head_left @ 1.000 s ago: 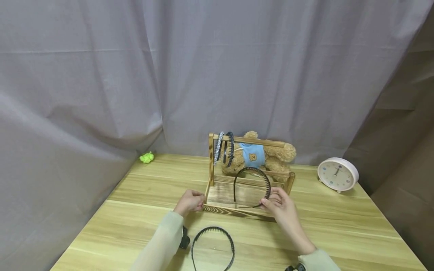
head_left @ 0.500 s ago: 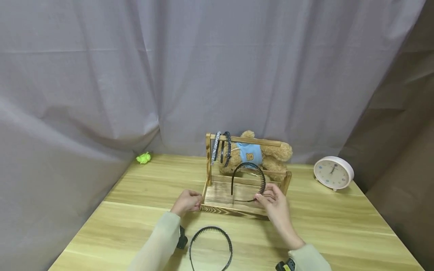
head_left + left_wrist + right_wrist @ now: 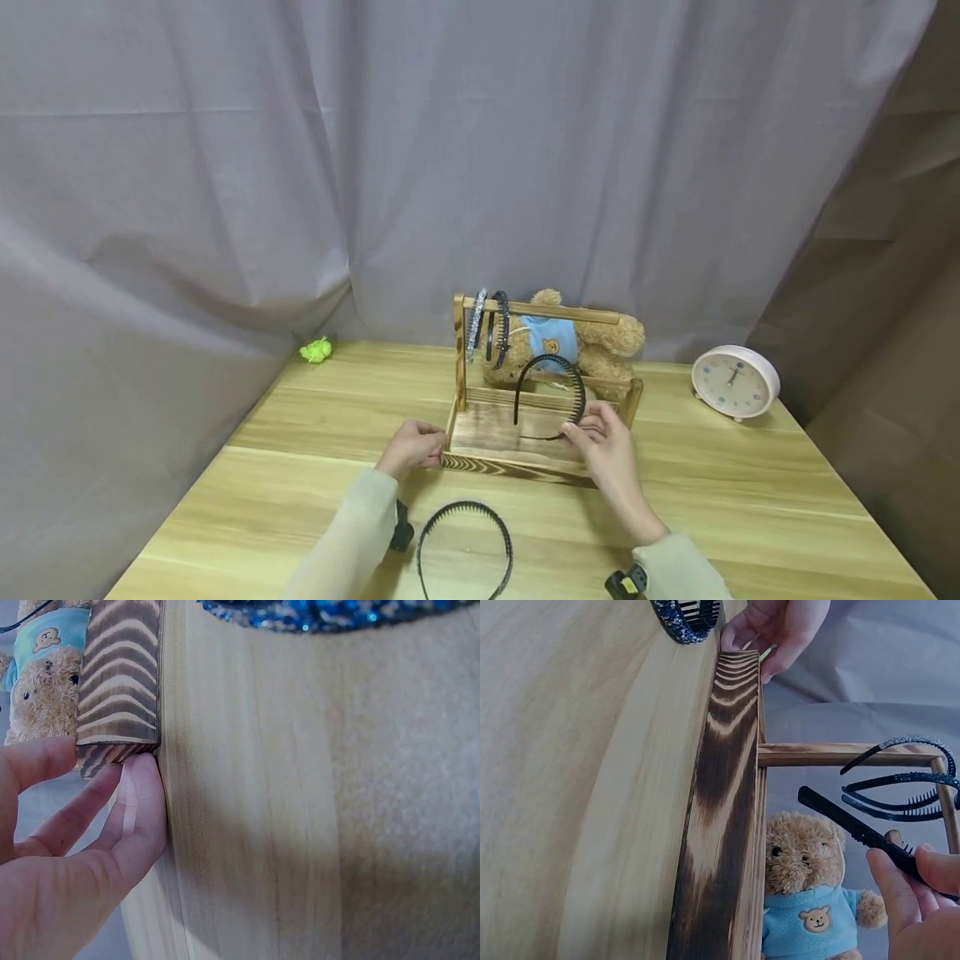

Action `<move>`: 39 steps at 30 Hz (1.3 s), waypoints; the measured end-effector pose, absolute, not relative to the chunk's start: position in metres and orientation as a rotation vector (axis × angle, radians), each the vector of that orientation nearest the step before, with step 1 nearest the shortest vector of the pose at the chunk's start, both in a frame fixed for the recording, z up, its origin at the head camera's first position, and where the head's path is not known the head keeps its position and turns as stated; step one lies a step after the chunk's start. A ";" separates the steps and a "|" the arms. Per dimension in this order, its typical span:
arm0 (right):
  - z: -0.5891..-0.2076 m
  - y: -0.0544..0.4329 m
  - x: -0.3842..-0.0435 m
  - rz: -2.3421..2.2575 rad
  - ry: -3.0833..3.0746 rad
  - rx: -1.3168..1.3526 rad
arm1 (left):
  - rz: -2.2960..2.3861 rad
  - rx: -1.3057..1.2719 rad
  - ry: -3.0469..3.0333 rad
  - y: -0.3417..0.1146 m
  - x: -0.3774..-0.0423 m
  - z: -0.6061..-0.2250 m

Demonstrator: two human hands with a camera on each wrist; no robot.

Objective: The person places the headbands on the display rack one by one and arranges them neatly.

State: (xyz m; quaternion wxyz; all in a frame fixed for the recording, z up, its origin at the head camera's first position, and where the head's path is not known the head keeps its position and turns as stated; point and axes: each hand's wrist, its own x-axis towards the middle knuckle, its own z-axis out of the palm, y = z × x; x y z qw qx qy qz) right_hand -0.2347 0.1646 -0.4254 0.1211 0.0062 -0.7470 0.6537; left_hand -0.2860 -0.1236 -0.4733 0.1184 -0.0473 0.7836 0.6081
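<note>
My right hand (image 3: pixel 602 446) pinches one side of a black toothed headband (image 3: pixel 551 357), holding it upright with its arch over the tray of a wooden rack (image 3: pixel 517 472). In the right wrist view, thumb and fingers close on the dark headband (image 3: pixel 836 817) near one end. My left hand (image 3: pixel 411 450) grips the rack's front left corner, its fingers around the board's end (image 3: pixel 118 742) in the left wrist view. From the left end of the rack's top rail (image 3: pixel 573 313) hang a silver glittery headband (image 3: pixel 477 323) and two dark ones (image 3: pixel 503 325).
Another headband (image 3: pixel 465 505) lies on the table (image 3: pixel 315 500) between my forearms, blue and glittery in the left wrist view. Behind the rack lies a teddy bear (image 3: pixel 553 337) in a blue shirt. A round clock (image 3: pixel 737 382) stands right; a yellow-green object (image 3: pixel 317 350) sits back left.
My right hand has raised the headband a little toward the top rail. My left hand keeps its place at the rack's corner. The head view has shifted slightly.
</note>
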 end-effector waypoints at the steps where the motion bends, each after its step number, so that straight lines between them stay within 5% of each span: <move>1: -0.426 0.165 -0.234 1.922 -2.168 0.018 | 1.786 -0.145 2.286 -0.123 -0.286 -0.474; 39: -0.439 0.195 -0.233 1.468 -2.313 -0.113 | 1.777 -0.167 2.295 -0.124 -0.285 -0.474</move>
